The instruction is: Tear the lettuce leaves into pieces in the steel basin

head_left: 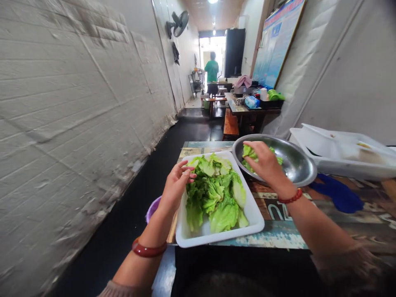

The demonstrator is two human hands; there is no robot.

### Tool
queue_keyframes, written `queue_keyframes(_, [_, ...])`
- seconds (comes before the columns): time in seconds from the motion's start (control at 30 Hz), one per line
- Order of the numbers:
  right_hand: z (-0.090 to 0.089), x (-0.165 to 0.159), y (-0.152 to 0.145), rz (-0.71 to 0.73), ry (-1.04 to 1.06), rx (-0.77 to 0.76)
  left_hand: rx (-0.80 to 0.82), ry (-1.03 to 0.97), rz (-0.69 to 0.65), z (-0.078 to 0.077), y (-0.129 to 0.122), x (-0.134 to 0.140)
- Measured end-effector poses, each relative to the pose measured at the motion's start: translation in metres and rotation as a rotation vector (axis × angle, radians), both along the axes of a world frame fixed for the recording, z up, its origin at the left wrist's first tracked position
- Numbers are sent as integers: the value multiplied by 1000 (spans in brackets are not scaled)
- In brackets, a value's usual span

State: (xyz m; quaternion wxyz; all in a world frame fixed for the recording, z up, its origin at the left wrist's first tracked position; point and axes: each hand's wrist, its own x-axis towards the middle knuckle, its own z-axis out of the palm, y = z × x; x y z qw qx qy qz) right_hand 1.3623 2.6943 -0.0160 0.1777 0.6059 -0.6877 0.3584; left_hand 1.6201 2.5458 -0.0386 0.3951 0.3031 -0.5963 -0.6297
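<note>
A white plastic tray (218, 238) in front of me holds a heap of green lettuce leaves (213, 192). My left hand (176, 183) is above the tray's left rim, beside the heap. Its fingers are loosely bent and apart, with nothing visible in them. To the right of the tray stands a wide steel bowl (298, 165) with more lettuce in it. My right hand (264, 161) reaches over the bowl, thumb and fingers closed around a lettuce piece (249, 152). Its palm hides part of the bowl's contents.
The tray and bowl rest on a patterned wooden table (278, 233). A blue glove or cloth (338, 194) lies right of the bowl, near white plastic bins (346, 152). A purple container (152, 209) is low at the left. Further back are a cluttered table (236, 108), a bench (231, 123) and a person in green (212, 70).
</note>
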Motion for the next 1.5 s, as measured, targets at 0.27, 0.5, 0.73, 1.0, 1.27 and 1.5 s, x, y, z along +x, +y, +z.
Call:
queue_keyframes(0.27, [-8, 6, -15, 13, -5, 208, -96, -78, 32, -18, 1, -13])
queue_keyframes(0.5, [-25, 76, -75, -38, 75, 607, -98, -85, 27, -22, -2, -11])
queue_keyframes(0.73, [-33, 80, -81, -106, 148, 583, -94, -60, 31, -31, -7, -9])
queue_keyframes(1.0, [-29, 47, -65, 99, -607, 233, -103, -51, 1, -38, -11, -9])
queue_keyframes(1.27, [-31, 71, -57, 513, -1213, 336, -166, 8, -156, -31, -4, -7])
queue_keyframes(1.5, [-24, 90, -63, 592, -967, 455, 3, 249, -139, -18, 0, -6])
